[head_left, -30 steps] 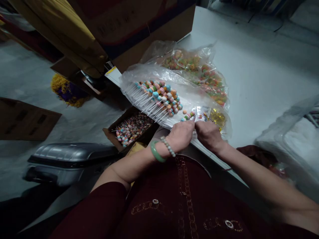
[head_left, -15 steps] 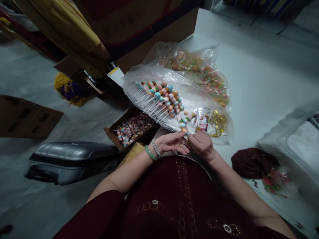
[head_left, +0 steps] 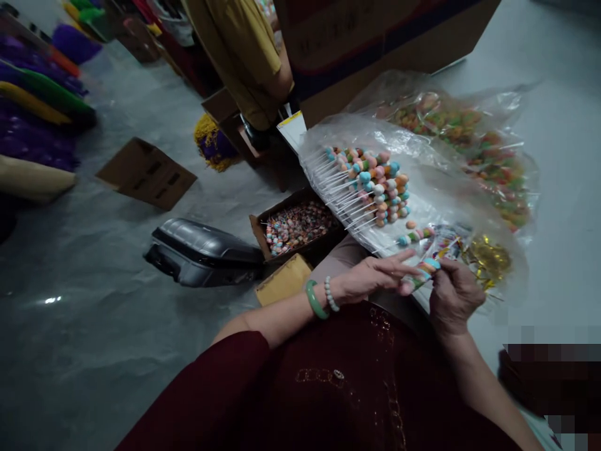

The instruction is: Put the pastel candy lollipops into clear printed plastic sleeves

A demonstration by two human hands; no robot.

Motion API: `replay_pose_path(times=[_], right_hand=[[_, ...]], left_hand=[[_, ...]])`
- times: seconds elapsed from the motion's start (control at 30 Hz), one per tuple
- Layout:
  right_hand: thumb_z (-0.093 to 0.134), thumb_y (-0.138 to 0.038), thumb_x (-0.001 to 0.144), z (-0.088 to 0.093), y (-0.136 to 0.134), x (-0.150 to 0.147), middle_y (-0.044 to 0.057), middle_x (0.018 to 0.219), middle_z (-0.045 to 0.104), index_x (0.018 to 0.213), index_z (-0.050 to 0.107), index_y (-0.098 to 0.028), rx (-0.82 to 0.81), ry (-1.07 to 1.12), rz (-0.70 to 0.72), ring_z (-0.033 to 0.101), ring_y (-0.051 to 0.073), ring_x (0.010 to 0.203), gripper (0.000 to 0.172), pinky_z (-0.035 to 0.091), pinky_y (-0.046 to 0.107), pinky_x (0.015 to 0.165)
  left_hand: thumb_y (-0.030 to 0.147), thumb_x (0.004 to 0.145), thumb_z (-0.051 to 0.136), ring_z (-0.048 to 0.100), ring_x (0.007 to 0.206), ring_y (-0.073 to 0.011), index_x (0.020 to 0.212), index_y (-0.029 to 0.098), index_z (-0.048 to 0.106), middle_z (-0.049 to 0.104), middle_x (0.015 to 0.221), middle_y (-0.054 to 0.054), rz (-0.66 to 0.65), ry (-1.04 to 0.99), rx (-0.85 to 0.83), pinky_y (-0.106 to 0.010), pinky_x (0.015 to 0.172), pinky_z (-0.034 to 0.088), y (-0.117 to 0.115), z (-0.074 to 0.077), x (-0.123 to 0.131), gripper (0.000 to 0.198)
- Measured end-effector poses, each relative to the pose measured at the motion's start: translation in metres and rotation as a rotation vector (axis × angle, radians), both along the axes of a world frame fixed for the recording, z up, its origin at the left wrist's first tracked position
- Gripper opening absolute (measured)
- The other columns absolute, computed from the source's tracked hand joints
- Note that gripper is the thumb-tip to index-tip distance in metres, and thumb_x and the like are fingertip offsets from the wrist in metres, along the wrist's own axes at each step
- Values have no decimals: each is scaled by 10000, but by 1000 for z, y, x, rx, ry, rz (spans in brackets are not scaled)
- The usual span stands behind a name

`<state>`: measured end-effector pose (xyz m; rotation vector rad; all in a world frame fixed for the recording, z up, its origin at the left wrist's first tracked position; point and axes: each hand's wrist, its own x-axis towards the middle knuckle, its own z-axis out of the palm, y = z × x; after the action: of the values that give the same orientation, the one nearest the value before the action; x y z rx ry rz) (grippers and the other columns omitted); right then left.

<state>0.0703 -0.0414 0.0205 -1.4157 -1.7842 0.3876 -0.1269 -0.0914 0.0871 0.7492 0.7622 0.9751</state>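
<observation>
- We have one short string of pastel sweets point(head_left: 423, 273) between our two hands, just above the near edge of the table point(head_left: 566, 225).
- Our right hand point(head_left: 454, 295) pinches its upper end between thumb and fingertips, the other fingers curled in.
- Our left hand point(head_left: 369, 279) lies along the lower end with its fingers nearly straight; we cannot tell whether its thumb grips from beneath.
- We judge the string light and soft, easily dented by a hard squeeze. It may be slick if film covers it, which the blur keeps us from telling. A gentle pinch at the ends seems the best hold, sparing the middle pieces.
- Just beyond lie another row of sweets point(head_left: 416, 236) and a loose orange piece point(head_left: 410, 224), beside printed packets point(head_left: 448, 237) and gold ties point(head_left: 489, 255).
- To the left of these we see a pile of candy sticks point(head_left: 382, 183), white ends toward the table edge, on clear plastic point(head_left: 323, 130); behind them is a bag of orange and green sweets point(head_left: 498, 166).
- Below the table edge, a box point(head_left: 257, 232) holds many small sweets, near a grey suitcase point(head_left: 211, 250).
- Farther off, a co-worker in mustard clothing point(head_left: 235, 53) is beside a large carton point(head_left: 380, 62).
</observation>
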Motion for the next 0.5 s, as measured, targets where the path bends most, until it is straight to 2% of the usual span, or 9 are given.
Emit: replay_pose_path(times=[0.03,0.1,0.17,0.2,0.23,0.27,0.33,0.4,0.5], right_hand=[[518,-301,838,4,-2,-3,57,777,664,875,667,-212,48,-44,-8,598,214,716,178,437,324,668],[485,-285,837,13,-12,-9,68,724,646,828,669,-220,103,-162,71,581,217,712,196,428,328,671],[486,-288,802,20,-23,-16,58,641,607,765,654,-220,-1,-234,211,558,205,672,185,420,319,660],[499,-290,788,22,-26,-19,56,641,607,759,650,-216,-102,-223,211,557,201,678,171,423,318,674],[500,-280,791,24,-27,-22,49,665,620,785,650,-212,-230,-164,230,565,189,689,164,428,307,685],[480,-266,818,26,-27,-22,37,688,626,819,645,-206,-376,-36,199,569,172,699,175,433,287,688],[512,-245,801,28,-26,-17,-13,612,575,805,624,-194,-746,321,183,525,130,583,123,407,238,575],[597,-233,745,30,-26,-6,-42,540,529,764,613,-173,-1100,605,261,463,98,485,65,352,210,486],[685,-276,703,29,-32,15,-17,567,582,745,623,-142,-1475,879,417,490,84,476,154,367,194,481]], left_hand=[[336,789,686,650,963,-192,1215,267,660,587,1317,-113,50,-76,-101,-389,880,522,-3,-3,2,432],[425,810,673,584,646,-96,1329,311,540,665,1095,-68,26,-150,-272,-340,743,538,-9,-11,9,548],[503,745,719,505,512,-85,1167,201,621,628,722,-15,-141,-99,-354,-275,613,496,-13,-22,13,528],[544,713,726,503,499,-101,1051,158,644,552,594,10,-226,-77,-358,-246,549,449,-12,-27,13,520],[577,699,716,484,484,-102,970,143,646,523,565,16,-292,-40,-354,-236,511,413,-8,-33,11,516],[564,704,711,442,472,-81,944,151,640,553,613,12,-303,28,-330,-234,509,404,-3,-37,9,483],[453,707,736,451,523,-80,907,148,661,587,661,7,-316,266,-182,-219,539,396,9,-40,3,372],[376,666,772,541,680,-127,907,152,713,660,787,-25,-424,489,-19,-227,635,432,20,-37,-3,334],[392,634,778,602,868,-214,889,179,759,720,923,-49,-578,648,72,-282,800,465,27,-31,-10,332]])
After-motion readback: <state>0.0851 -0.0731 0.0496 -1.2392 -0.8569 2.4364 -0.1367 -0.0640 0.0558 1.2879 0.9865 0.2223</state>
